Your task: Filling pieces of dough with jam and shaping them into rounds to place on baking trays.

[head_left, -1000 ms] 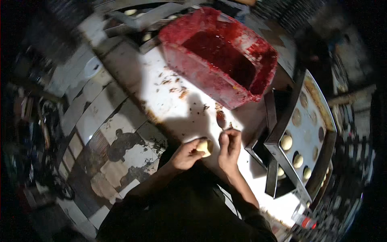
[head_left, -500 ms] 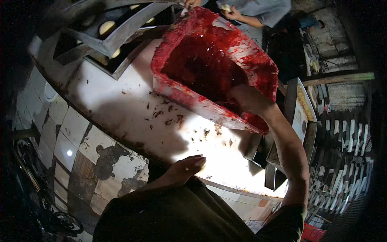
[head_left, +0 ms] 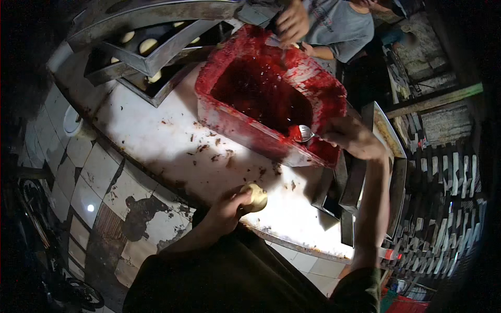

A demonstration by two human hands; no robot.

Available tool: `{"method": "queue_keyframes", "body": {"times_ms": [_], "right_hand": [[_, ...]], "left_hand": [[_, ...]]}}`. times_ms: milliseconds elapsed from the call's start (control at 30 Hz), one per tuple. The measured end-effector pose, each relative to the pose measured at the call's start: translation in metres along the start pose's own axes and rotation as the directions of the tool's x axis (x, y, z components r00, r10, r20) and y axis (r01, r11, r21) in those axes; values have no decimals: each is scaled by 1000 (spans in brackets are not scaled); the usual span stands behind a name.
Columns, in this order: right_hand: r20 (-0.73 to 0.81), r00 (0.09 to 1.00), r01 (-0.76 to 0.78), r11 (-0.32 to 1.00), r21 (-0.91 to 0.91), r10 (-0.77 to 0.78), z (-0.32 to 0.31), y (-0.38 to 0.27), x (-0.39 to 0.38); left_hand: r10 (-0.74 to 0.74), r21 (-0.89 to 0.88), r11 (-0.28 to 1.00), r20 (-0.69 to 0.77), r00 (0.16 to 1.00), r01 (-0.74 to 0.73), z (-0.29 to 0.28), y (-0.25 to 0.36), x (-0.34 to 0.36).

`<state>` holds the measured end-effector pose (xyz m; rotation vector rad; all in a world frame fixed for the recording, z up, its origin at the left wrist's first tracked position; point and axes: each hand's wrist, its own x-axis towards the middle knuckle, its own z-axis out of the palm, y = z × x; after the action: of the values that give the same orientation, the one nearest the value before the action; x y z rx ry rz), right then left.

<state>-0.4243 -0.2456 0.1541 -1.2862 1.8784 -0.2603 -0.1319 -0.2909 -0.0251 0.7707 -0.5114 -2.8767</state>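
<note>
While the left hand (head_left: 225, 208) grips a pale dough ball (head_left: 255, 197) just before the red tub (head_left: 271, 107) on the surface (head_left: 156, 141), right hand (head_left: 350, 136) fingers close on a spoon (head_left: 302, 134) scooping filling inside; next, probably, careful carrying to the dough.

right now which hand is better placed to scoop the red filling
Right. The right hand already holds the spoon at the red tub's near edge, while the left hand is holding a dough ball.
</note>
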Motion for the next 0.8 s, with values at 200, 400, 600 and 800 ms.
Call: {"method": "queue_keyframes", "body": {"times_ms": [200, 400, 600, 800], "right_hand": [[-576, 816, 416, 747, 519, -55, 135, 34, -89], [-857, 412, 665, 745, 49, -311, 229, 67, -88], [-533, 635, 584, 799, -143, -560, 225, 93, -116], [-257, 946, 261, 931, 254, -195, 242, 142, -91]], "left_hand": [[221, -234, 956, 169, 961, -178, 64, -23, -21], [327, -182, 933, 67, 943, -311, 104, -76, -64], [343, 148, 924, 81, 936, -352, 64, -95, -111], [458, 611, 630, 207, 864, -480, 13, -117, -117]]}}
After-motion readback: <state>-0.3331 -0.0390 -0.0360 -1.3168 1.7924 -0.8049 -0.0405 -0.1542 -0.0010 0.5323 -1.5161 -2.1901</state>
